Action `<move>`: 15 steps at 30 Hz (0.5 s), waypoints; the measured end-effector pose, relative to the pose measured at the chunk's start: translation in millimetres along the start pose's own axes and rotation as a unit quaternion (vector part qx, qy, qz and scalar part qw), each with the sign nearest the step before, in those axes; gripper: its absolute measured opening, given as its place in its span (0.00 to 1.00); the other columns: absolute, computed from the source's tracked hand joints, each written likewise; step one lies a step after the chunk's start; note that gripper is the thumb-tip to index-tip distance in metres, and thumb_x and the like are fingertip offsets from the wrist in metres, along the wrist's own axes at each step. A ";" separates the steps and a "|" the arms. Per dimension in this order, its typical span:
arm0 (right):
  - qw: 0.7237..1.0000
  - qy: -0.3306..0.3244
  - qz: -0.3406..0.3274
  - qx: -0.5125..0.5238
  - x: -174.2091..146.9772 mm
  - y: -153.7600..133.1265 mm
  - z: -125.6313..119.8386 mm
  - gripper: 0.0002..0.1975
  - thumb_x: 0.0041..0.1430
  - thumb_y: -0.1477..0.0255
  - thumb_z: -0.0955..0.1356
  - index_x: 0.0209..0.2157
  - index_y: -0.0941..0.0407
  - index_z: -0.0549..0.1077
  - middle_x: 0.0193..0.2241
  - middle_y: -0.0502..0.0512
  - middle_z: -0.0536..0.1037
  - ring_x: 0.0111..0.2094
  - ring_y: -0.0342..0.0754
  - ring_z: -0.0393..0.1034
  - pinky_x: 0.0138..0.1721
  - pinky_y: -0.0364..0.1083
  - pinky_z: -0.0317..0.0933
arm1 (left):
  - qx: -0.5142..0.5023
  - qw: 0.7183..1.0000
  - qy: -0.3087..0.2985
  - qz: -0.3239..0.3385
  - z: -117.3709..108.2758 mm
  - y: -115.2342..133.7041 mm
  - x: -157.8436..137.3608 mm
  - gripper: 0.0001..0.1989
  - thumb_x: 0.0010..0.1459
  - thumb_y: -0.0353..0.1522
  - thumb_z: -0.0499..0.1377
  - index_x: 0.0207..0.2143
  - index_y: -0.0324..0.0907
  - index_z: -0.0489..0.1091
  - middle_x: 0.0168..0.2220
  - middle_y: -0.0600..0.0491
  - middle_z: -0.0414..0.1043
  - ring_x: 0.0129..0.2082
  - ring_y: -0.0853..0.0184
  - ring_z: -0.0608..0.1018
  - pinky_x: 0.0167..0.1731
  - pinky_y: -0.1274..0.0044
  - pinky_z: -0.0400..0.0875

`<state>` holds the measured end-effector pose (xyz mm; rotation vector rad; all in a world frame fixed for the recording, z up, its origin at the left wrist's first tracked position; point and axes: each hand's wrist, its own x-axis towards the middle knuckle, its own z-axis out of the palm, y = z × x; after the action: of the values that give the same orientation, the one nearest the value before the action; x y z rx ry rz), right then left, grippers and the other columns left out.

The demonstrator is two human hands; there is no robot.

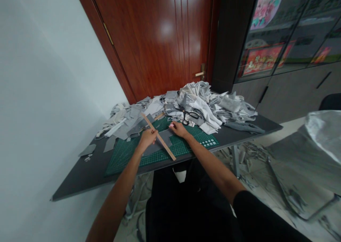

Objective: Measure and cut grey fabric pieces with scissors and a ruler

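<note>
My left hand [148, 138] is closed around a wooden ruler [167, 149], which slants across a piece of grey fabric [153, 148]. That fabric lies on a green cutting mat [128, 153] marked with a grid. Just right of the ruler, my right hand [179, 129] is closed at the fabric's upper right edge. A small pale pink spot shows at its fingertips; what it is, I cannot make out. Black-handled scissors [186, 114] lie beyond my right hand, on the edge of the fabric heap.
A large heap of grey and white fabric scraps [197, 96] covers the table's far side. Small white pieces [209, 142] lie on the mat's right. The dark table [82, 176] stands against a wooden door [160, 39]. A silvery sheet [314, 149] hangs at the right.
</note>
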<state>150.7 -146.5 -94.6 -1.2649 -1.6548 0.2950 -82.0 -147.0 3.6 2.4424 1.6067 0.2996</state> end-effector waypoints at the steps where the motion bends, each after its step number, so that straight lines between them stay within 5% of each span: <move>1: 1.000 -0.003 0.001 -0.001 -0.4 -0.5 -0.8 0.07 0.67 0.69 0.65 0.35 0.56 0.72 0.29 0.51 0.74 0.30 0.46 0.67 0.35 0.43 0.58 | 0.001 1.000 -0.014 -0.002 5.8 5.7 1.8 0.23 0.68 0.41 0.46 0.29 0.41 0.75 0.24 0.50 0.79 0.27 0.65 0.82 0.33 0.78 0.72; 6: 1.000 -0.025 0.003 -0.009 -1.9 -2.8 -2.3 0.06 0.65 0.69 0.67 0.35 0.57 0.73 0.28 0.49 0.75 0.30 0.45 0.66 0.36 0.42 0.59 | 0.029 0.997 -0.046 -0.054 17.5 22.9 20.2 0.23 0.65 0.43 0.51 0.30 0.39 0.80 0.21 0.43 0.78 0.34 0.52 0.85 0.40 0.70 0.75; 10: 0.999 -0.030 0.012 -0.014 -1.7 -3.0 -2.3 0.06 0.65 0.69 0.67 0.36 0.57 0.73 0.29 0.49 0.75 0.30 0.44 0.66 0.36 0.42 0.58 | 0.056 0.996 -0.031 -0.068 33.4 35.8 31.9 0.22 0.64 0.44 0.55 0.38 0.37 0.81 0.33 0.35 0.83 0.42 0.47 0.85 0.43 0.66 0.75; 15: 0.999 -0.038 0.015 -0.022 -0.6 -4.7 -1.2 0.05 0.65 0.71 0.68 0.36 0.57 0.74 0.29 0.49 0.75 0.30 0.44 0.66 0.35 0.41 0.58 | 0.071 0.997 0.031 -0.019 51.0 36.1 31.6 0.30 0.72 0.47 0.43 0.45 0.35 0.78 0.46 0.31 0.80 0.51 0.45 0.82 0.48 0.62 0.74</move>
<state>148.9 -149.4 -91.2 -1.3267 -1.7170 0.3290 -23.9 -134.8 -33.5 2.5261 1.7556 0.2671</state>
